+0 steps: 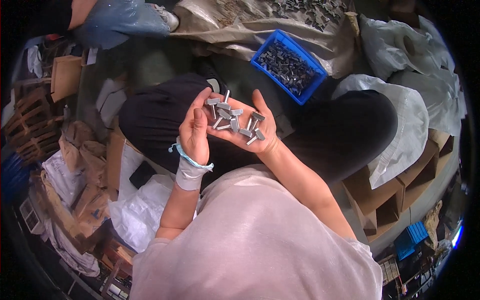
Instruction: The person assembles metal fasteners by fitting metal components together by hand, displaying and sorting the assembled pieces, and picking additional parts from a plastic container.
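Note:
Several grey T-shaped metal bolts [234, 120], with flat rectangular heads and round shanks, lie loose in my cupped hands above my lap. My right hand [267, 131] is palm up, its thumb raised away from the fingers, and carries most of them. Against its fingertips, my left hand [192, 137] closes the left side of the cup, with its thumb standing up beside the bolts. The left fingers are partly hidden. A light blue tie and a pale wrap circle my left wrist. Beyond my right hand, a blue plastic bin [311, 90] holds many similar dark grey metal pieces.
A tan sheet [215, 30] at the far side bears a pile of metal pieces [315, 11]. White plastic sacks [400, 110] and divided cardboard [380, 200] lie to the right. Crumpled bags and cardboard boxes [65, 75] crowd the left. Another person's leg [122, 20] shows far left.

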`<state>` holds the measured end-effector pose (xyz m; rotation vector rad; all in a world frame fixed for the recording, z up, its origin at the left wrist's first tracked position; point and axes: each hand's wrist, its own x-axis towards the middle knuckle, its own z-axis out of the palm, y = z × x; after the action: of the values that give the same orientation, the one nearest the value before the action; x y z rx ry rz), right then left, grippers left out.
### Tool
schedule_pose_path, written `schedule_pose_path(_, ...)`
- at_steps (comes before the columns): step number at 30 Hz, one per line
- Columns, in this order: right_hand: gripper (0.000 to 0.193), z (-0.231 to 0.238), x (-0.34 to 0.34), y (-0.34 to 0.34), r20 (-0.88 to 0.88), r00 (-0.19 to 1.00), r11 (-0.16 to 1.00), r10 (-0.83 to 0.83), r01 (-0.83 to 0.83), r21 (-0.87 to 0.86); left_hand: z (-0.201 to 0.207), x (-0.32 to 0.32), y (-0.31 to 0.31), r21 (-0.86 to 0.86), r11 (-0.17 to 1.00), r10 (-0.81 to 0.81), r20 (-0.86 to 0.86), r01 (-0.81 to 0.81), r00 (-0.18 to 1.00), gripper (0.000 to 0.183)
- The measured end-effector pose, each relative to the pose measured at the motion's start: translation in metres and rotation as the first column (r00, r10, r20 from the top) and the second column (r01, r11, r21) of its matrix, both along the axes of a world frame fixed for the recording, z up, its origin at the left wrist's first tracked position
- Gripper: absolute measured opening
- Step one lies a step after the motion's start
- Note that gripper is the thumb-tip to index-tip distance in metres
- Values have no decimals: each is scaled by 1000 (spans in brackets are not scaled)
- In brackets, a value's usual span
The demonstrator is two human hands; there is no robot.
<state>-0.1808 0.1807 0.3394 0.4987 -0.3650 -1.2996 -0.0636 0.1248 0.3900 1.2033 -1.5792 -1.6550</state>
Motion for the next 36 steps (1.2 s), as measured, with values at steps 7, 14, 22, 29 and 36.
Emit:
schedule_pose_path(7,83,2,0,-2,-58,998,1000,-18,19,14,0,3,-1,-28,1000,7,73,-5,997,61)
schedule_pose_path(14,73,5,5,-17,-796,604,975,-38,198,103,-14,-30,-1,151,985,121,-232,-88,965,78)
schedule_pose_path(22,74,44,38,-39,-194,-933,949,304,315,-27,-51,-43,-4,566,783,389,-770,258,506,67)
schedule_pose_path(29,60,41,-12,-18,-954,292,775,62,588,230,-48,-25,-16,718,535,668,-682,445,297,70)
schedule_pose_path(36,46,-9,-21,10,-756,575,684,314,415,600,-40,-25,-16,718,558,577,-696,416,428,81)
